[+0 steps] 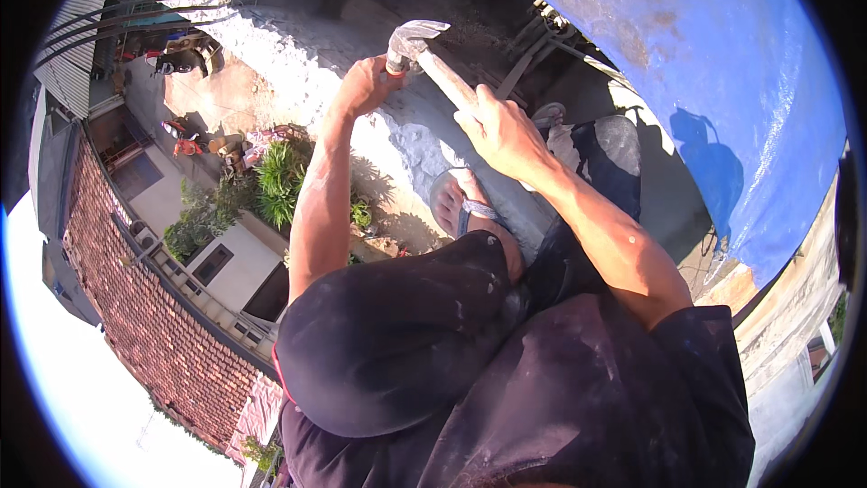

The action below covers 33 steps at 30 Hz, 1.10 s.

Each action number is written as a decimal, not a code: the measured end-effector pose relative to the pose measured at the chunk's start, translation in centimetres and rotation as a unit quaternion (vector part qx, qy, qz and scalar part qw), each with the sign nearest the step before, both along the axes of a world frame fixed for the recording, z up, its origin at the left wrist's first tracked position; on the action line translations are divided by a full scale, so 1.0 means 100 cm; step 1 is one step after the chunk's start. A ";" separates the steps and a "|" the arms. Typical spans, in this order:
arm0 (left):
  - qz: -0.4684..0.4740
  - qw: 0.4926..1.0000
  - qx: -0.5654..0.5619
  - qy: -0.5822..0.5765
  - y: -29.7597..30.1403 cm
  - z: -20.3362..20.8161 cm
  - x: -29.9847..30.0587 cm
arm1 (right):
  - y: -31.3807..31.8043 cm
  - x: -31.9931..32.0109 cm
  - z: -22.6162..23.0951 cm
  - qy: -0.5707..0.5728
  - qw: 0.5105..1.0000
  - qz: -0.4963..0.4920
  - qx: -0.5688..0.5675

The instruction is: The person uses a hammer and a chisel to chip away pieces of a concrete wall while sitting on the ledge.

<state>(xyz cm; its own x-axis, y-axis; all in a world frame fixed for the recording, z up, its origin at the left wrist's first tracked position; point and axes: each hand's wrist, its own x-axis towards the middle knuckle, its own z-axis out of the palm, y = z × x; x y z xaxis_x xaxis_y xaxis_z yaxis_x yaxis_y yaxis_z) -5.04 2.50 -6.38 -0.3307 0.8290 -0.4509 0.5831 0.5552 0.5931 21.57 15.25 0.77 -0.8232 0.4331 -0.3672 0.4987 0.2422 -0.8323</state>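
Observation:
My right hand (pixel 508 134) is wrapped round the wooden handle of a claw hammer (pixel 447 80). The hammer's grey metal head lies right beside my left hand (pixel 366 87), its claw pointing to the right. My left hand is closed over the wall's top, fingers curled round something mostly hidden; only a small orange-red bit shows by the hammer head. Under both hands runs a rough, chipped wall top (pixel 411 140), whitish and pale blue. My foot in a strapped sandal (pixel 456 204) rests on it.
Left of the wall, a yard lies far below with green plants (pixel 280 183), parked motorbikes and a tiled roof (pixel 149 298). Dark rods (pixel 135 23) stick out at the upper left. A large blue surface (pixel 713 46) slopes at the right, beside a shadowed space.

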 end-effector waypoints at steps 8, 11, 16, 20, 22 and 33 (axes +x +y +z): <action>0.003 1.000 0.012 0.003 -0.001 0.006 0.008 | -0.020 0.010 0.012 0.179 0.976 -0.120 0.028; 0.001 0.999 0.028 0.041 -0.006 0.000 0.005 | 0.001 0.000 0.006 0.005 1.000 0.023 0.003; 0.018 0.999 0.044 -0.012 -0.014 -0.002 0.007 | -0.005 0.003 0.036 0.096 0.995 -0.029 0.003; 0.006 0.999 0.001 0.041 -0.003 -0.001 0.006 | -0.024 0.008 0.003 0.078 0.995 -0.067 0.018; -0.106 0.961 -0.075 0.244 -0.005 -0.006 0.011 | -0.012 -0.003 -0.012 -0.015 0.999 0.042 0.021; 0.152 0.960 0.178 -0.156 0.013 0.035 -0.015 | 0.025 0.036 0.019 0.091 0.979 -0.178 -0.039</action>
<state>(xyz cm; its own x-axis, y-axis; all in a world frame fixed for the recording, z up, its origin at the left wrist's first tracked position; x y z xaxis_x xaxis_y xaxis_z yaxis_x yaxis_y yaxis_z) -6.49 3.84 -2.88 -0.4766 0.8353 -0.2740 0.1888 0.4016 0.8961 25.15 17.76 2.71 -0.6801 0.6808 -0.2722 0.3824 0.0126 -0.9239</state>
